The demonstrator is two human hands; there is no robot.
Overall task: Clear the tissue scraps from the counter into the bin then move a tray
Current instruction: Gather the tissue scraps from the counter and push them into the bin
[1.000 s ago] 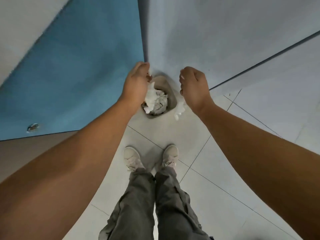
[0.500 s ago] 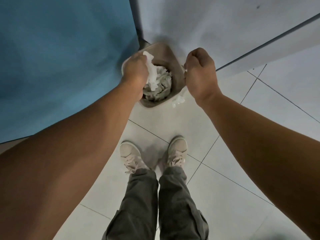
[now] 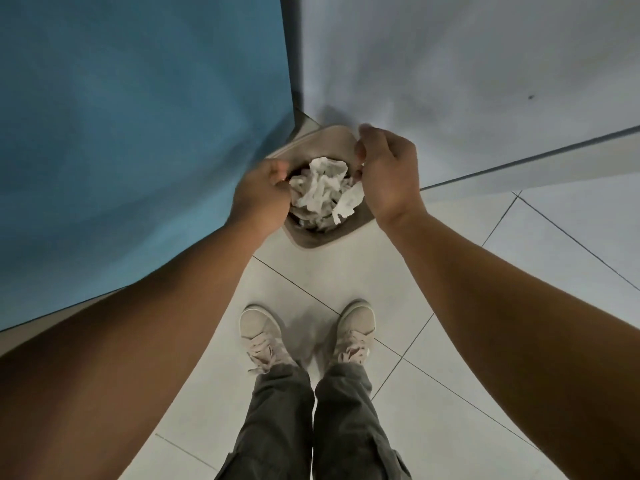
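Tissue scraps point(image 3: 320, 188) lie heaped in the beige bin point(image 3: 311, 244), just above the centre of the frame, in the corner where the blue panel point(image 3: 138, 133) meets the white wall point(image 3: 450, 81). The heap sits between your two grips. Your left grip point(image 3: 259, 197) is against the heap's left side, over the bin's left rim, with its fingers curled inward toward the paper; I cannot tell whether they hold any of it. Your right grip point(image 3: 389, 174) hangs over the bin's right rim, fingers and thumb curled. One loose strip point(image 3: 348, 204) shows just under that grip, at the heap's right edge. Its long axis runs from upper right to lower left, and the torn end points down-left over the rim. Whether you are pinching its top end, I cannot tell. Lower in the frame, your shoes point(image 3: 258, 332) stand on the tiled floor point(image 3: 433, 427), toes toward the bin.
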